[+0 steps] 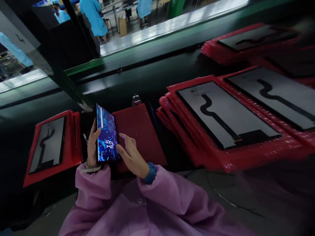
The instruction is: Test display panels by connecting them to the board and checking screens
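My left hand point(93, 147) grips a smartphone point(107, 134) upright by its left edge, its lit blue screen showing 15 52. My right hand point(131, 155) rests beside the phone, with the thumb at the phone's lower right edge and the forefinger stretched over a red foam pad point(140, 134). A blue band circles my right wrist, and pink sleeves cover both arms. To the left lies a flat display panel point(49, 146) on a stack of red bubble wrap point(73, 137). Larger panels point(226, 114) on red wrap point(197, 144) lie to the right.
Further panels in red wrap point(256, 37) lie at the back right on a dark conveyor belt point(147, 73). A small metal clip point(136, 100) sits behind the pad. Beyond the belt stand people in blue smocks point(93, 16). A thin cable point(221, 196) crosses the grey bench.
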Demonstrator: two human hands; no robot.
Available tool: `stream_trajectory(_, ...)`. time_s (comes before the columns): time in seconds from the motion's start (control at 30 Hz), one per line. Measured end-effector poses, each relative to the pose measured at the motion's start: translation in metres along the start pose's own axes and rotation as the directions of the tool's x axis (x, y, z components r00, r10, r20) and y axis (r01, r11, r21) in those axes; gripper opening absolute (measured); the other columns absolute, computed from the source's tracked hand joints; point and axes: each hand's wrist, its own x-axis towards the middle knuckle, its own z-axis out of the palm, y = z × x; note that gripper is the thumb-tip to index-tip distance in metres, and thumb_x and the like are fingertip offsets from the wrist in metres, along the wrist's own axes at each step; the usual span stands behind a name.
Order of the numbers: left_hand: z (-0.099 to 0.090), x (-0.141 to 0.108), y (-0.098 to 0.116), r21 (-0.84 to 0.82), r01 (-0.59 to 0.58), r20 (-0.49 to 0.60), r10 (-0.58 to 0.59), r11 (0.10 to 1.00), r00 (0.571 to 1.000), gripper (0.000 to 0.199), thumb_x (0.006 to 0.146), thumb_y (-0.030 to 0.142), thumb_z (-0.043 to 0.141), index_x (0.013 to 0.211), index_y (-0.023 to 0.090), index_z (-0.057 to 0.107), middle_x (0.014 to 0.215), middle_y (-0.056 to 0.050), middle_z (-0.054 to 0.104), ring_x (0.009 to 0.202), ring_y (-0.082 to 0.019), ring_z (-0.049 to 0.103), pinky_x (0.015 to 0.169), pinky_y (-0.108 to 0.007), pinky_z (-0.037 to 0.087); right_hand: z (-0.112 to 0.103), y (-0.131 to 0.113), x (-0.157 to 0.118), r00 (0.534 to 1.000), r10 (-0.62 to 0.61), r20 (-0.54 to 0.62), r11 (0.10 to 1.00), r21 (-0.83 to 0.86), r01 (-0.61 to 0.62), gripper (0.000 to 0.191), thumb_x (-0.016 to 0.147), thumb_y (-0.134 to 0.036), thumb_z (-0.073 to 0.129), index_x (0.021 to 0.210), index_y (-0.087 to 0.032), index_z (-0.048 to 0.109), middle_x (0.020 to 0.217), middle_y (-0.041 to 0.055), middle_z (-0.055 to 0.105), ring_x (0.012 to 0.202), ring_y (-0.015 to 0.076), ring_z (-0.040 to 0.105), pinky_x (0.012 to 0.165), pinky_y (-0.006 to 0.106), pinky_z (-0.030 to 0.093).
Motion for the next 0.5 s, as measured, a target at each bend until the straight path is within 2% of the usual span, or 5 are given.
stream_trajectory(0.07,0.000,-0.004,-0.003,-0.073,0.023,-0.033,-0.026,0.997,0.999,0.057,0.083,0.045,0.065,0.136,0.024,0.062,0.148,-0.004,0.058,0.145,-0.030,0.045,0.121,-0.041,0.037,0.007,0.005,-0.003,0.997,-0.014,0.080,0.997,-0.079,0.020,0.070,0.102,-0.061,0.037,0.151,-0.011,0.037,0.149,0.0186,0.048,0.140,0.0318,0.038,0.121,0.061,0.031)
stream_trajectory(0.17,0.004,-0.012,-0.003,-0.228,0.060,-0.040,-0.071,0.972,0.997,0.063,0.080,0.042,0.066,0.139,0.023,0.059,0.148,-0.004,0.058,0.145,-0.028,0.045,0.123,-0.041,0.032,0.011,0.003,-0.014,0.958,-0.226,0.177,0.969,-0.062,0.240,0.075,0.100,-0.063,0.041,0.156,-0.015,0.028,0.154,0.0164,0.042,0.144,0.0305,0.034,0.122,0.057,0.031)
stream_trajectory(0.27,0.007,-0.018,-0.003,-0.339,0.053,-0.047,-0.073,0.939,0.996,0.066,0.077,0.039,0.068,0.140,0.021,0.060,0.141,-0.006,0.063,0.144,-0.029,0.047,0.123,-0.042,0.030,0.006,0.004,-0.025,0.915,-0.374,0.153,0.925,-0.008,0.380,0.062,0.104,-0.054,0.039,0.156,-0.023,0.027,0.156,0.0122,0.039,0.146,0.0266,0.032,0.122,0.053,0.033)
stream_trajectory(0.4,0.006,-0.019,-0.008,-0.490,0.092,0.006,-0.101,0.867,0.995,0.075,0.069,0.035,0.071,0.141,0.019,0.059,0.134,-0.008,0.068,0.137,-0.034,0.053,0.118,-0.045,0.035,-0.004,0.024,-0.024,0.994,-0.109,0.031,0.994,-0.024,0.110,0.066,0.100,-0.063,0.040,0.150,-0.020,0.038,0.154,0.0163,0.042,0.144,0.0319,0.036,0.120,0.062,0.029)
stream_trajectory(0.5,0.002,-0.015,-0.009,-0.527,0.092,0.010,-0.102,0.845,0.995,0.077,0.064,0.030,0.070,0.139,0.019,0.060,0.132,-0.007,0.070,0.137,-0.033,0.054,0.118,-0.043,0.035,-0.009,0.037,-0.018,0.993,0.120,0.015,0.993,0.005,-0.120,0.088,0.089,-0.081,0.040,0.147,-0.014,0.042,0.154,0.0201,0.043,0.147,0.0364,0.033,0.123,0.064,0.023)
